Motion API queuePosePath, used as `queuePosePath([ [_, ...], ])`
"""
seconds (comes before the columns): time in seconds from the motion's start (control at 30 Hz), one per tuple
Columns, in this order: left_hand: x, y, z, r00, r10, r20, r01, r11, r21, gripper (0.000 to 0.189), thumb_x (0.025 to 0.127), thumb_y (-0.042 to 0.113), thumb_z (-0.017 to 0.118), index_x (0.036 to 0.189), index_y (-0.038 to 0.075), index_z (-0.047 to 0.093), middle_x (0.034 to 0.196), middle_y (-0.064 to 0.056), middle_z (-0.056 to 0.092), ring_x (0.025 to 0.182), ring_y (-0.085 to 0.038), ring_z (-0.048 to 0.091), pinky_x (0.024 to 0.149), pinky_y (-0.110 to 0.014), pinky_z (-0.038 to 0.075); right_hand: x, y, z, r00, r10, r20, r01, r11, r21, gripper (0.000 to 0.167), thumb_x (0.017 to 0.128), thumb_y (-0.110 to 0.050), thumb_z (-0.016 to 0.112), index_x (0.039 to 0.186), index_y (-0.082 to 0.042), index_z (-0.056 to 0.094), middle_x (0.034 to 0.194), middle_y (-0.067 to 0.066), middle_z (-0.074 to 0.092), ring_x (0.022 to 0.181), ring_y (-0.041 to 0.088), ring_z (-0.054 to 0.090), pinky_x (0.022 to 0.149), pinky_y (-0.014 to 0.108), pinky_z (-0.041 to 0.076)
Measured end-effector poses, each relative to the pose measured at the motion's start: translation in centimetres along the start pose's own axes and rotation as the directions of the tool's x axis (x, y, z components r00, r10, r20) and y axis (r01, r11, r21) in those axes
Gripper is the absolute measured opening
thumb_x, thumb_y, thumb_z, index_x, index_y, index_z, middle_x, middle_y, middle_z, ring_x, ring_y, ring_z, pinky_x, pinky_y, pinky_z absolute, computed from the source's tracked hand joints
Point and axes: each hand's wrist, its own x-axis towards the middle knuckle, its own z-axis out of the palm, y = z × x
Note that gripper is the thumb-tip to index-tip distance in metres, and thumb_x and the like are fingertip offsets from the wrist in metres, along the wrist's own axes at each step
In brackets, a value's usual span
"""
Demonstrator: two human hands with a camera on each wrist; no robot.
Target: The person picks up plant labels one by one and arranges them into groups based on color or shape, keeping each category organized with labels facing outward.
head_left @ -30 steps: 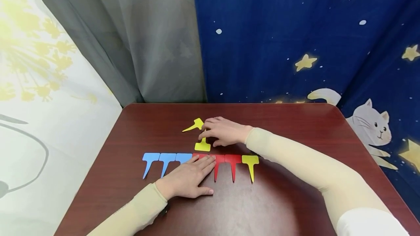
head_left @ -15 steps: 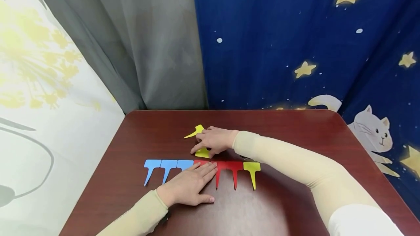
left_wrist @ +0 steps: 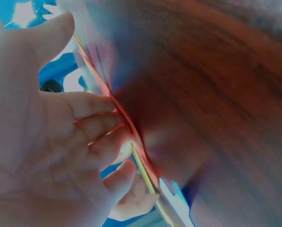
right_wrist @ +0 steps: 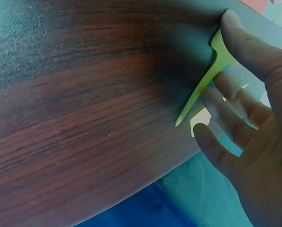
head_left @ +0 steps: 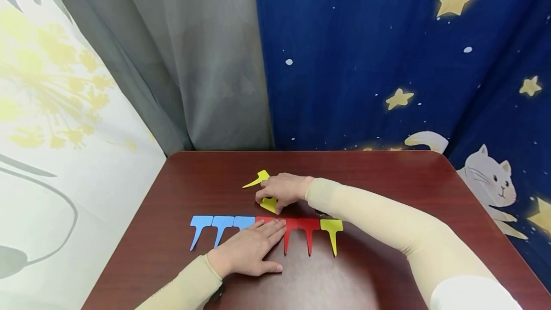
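Observation:
My left hand (head_left: 249, 250) lies with outstretched fingers across the red T-shaped plant labels (head_left: 309, 228), covering part of them. Left of these, three blue plant labels (head_left: 201, 222) continue the same row, stems toward me. One yellow plant label (head_left: 331, 226) ends the row on the right. Behind the row, my right hand (head_left: 286, 190) pinches another yellow plant label (right_wrist: 222, 52) at its wide head, thumb on one side and fingers on the other. Its pointed stem shows in the right wrist view. A further yellow label (head_left: 261, 176) lies just beyond the right fingers, partly hidden.
Everything lies on a dark red-brown wooden table (head_left: 379, 176). A grey curtain (head_left: 215, 61) and a blue star-patterned curtain (head_left: 344, 61) hang behind its far edge. The right forearm (head_left: 374, 209) reaches over the table's right half.
The right hand has moved from above the middle yellow label down onto its head, and that label has turned slightly. The left hand stays on the row. The head view has tilted up a little.

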Motion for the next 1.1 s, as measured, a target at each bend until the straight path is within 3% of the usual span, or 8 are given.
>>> queuePosePath([
  [0.3,0.4,0.2,-0.6,0.999,0.016,-0.029,-0.015,0.999,0.031,0.079,0.098,0.063,0.050,0.151,0.005,0.045,0.157,-0.011,0.040,0.145,-0.023,0.037,0.115,-0.042,0.034,-0.4,0.3,0.7,0.995,0.046,-0.092,-0.041,0.998,0.057,0.044,0.078,-0.039,0.088,0.113,-0.026,0.064,0.101,-0.008,0.057,0.083,0.008,0.054,0.078,0.025,0.048],
  [0.7,0.8,0.5,-1.0,1.000,-0.004,-0.023,0.005,1.000,0.029,0.074,0.098,0.059,0.054,0.149,0.006,0.049,0.155,-0.009,0.044,0.143,-0.023,0.040,0.115,-0.038,0.035,-1.9,1.4,0.7,0.983,0.028,-0.183,0.008,0.982,0.190,0.029,0.084,-0.028,0.085,0.097,-0.021,0.060,0.082,-0.012,0.060,0.073,0.006,0.054,0.070,0.022,0.047],
  [0.83,0.9,0.5,-1.2,1.000,-0.014,-0.017,0.015,1.000,0.025,0.073,0.098,0.059,0.053,0.149,0.008,0.050,0.155,-0.008,0.043,0.143,-0.023,0.040,0.114,-0.038,0.035,-2.7,1.7,0.4,0.983,0.049,-0.176,-0.004,0.968,0.251,0.025,0.086,-0.025,0.082,0.101,-0.021,0.062,0.082,-0.013,0.060,0.072,0.006,0.056,0.071,0.020,0.049],
  [1.0,0.6,0.6,-1.3,1.000,-0.028,-0.001,0.028,1.000,0.010,0.074,0.098,0.058,0.053,0.151,0.007,0.047,0.157,-0.010,0.040,0.144,-0.025,0.038,0.115,-0.038,0.034,-4.0,2.1,0.4,0.981,0.031,-0.189,0.028,0.954,0.298,0.032,0.089,-0.021,0.080,0.119,-0.022,0.070,0.101,-0.013,0.069,0.079,0.005,0.058,0.078,0.021,0.051],
  [1.1,0.5,0.7,-1.4,1.000,-0.027,0.005,0.027,1.000,0.004,0.074,0.099,0.058,0.053,0.152,0.007,0.045,0.158,-0.010,0.039,0.145,-0.027,0.036,0.115,-0.039,0.034,-4.8,2.5,0.3,0.978,0.023,-0.205,0.040,0.953,0.300,0.030,0.090,-0.020,0.078,0.120,-0.021,0.073,0.108,-0.012,0.071,0.081,0.004,0.059,0.080,0.021,0.052],
])
